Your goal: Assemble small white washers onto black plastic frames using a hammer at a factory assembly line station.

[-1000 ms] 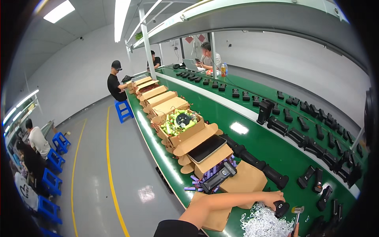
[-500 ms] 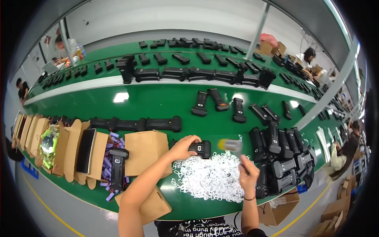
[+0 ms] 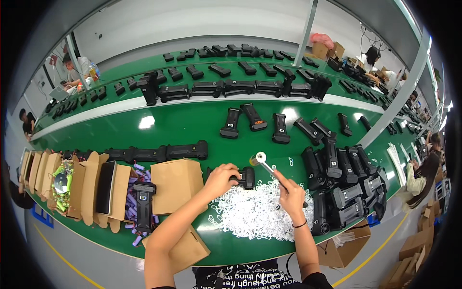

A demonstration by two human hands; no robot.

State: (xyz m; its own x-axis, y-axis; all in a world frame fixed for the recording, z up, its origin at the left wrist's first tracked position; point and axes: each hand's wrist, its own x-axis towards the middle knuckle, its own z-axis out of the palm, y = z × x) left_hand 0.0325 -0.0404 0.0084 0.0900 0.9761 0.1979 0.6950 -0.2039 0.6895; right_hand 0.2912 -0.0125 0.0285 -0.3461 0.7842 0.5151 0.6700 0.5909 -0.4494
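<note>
My left hand [image 3: 222, 180] is closed around a black plastic housing [image 3: 248, 178], which lies at the far edge of a heap of small clear-white plastic rings [image 3: 260, 212]. My right hand [image 3: 291, 196] grips the handle of a small mallet [image 3: 260, 158]. The mallet's head, pale at one end and yellowish at the other, hangs in the air beyond and slightly right of the housing, apart from it. Part of the housing is hidden under my left fingers.
Black housings [image 3: 346, 185] are piled to my right; several more [image 3: 280, 127] lie farther back on the green table [image 3: 183, 120]. To the left stand cardboard boxes [image 3: 177, 185], one with purple cells [image 3: 132, 200]. An open carton [image 3: 345, 248] stands below the table's right edge. Co-workers [image 3: 426, 176] sit farther off.
My right hand has moved left and slightly up, bringing the mallet nearer the housing, its head now turned with the pale end showing. My left hand keeps its hold. The whole view has shifted slightly.
</note>
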